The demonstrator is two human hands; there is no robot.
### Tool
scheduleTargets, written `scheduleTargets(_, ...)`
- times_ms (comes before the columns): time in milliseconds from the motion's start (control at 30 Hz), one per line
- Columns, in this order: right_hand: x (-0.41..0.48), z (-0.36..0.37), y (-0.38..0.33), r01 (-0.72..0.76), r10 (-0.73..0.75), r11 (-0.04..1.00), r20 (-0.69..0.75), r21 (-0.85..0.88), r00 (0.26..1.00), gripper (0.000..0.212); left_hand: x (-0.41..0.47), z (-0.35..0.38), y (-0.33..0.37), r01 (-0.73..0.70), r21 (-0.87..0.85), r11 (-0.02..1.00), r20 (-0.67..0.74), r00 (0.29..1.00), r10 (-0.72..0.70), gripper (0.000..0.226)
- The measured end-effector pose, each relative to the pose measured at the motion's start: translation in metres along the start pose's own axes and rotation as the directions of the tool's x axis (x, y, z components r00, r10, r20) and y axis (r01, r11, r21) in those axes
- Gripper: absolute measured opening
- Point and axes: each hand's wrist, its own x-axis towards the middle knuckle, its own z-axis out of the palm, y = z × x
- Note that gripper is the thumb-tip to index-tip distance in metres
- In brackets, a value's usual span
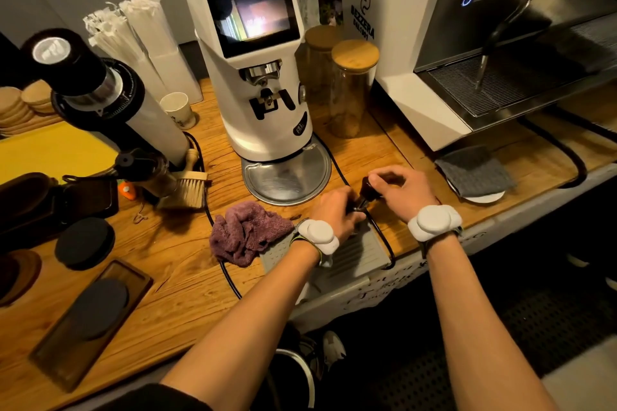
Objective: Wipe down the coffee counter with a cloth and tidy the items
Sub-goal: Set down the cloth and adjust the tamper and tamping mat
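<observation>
A crumpled purple cloth (245,233) lies on the wooden counter (180,280) in front of the white grinder (257,53). Just right of it sits a grey ribbed mat (360,252) at the counter's front edge. Above the mat, both hands meet on a dark-handled coffee tamper (367,188). My right hand (399,190) grips its dark knob from above. My left hand (334,210) closes on its lower metal part, which is mostly hidden by the fingers. Neither hand touches the cloth.
A white espresso machine (434,43) fills the right. A folded grey cloth on a white plate (475,172) lies under it. Two cork-lidded glass jars (350,90), a brush (188,188), black round lids (85,242), a dark tray (90,320) and black cables (230,280) crowd the counter.
</observation>
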Motion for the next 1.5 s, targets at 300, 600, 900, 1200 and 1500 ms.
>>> scheduleTargets(300, -0.021, 0.013, -0.008, 0.084, -0.084, 0.996, 0.013, -0.001, 0.996, 0.014, -0.012, 0.012, -0.012, -0.009, -0.071, 0.997, -0.119, 0.993, 0.001, 0.03)
scheduleTargets(600, -0.036, 0.033, -0.008, 0.088, -0.088, 0.996, 0.015, 0.013, 0.996, 0.015, -0.023, 0.017, -0.019, -0.012, -0.078, 0.997, -0.191, 0.982, -0.004, 0.041)
scheduleTargets(900, -0.047, 0.04, -0.01, 0.119, -0.122, 0.991, -0.036, -0.055, 0.992, 0.014, -0.032, 0.024, -0.022, 0.022, -0.04, 0.999, -0.3, 0.954, -0.032, 0.053)
scheduleTargets(1200, -0.044, 0.039, -0.01, 0.123, -0.123, 0.992, 0.004, -0.028, 0.992, 0.015, -0.034, 0.018, -0.029, -0.009, -0.088, 0.996, -0.215, 0.976, -0.01, 0.056)
scheduleTargets(1500, -0.043, 0.051, -0.039, 0.164, -0.171, 0.983, -0.084, -0.079, 0.982, 0.01, -0.062, -0.026, -0.064, -0.012, -0.124, 0.992, -0.348, 0.937, -0.032, 0.025)
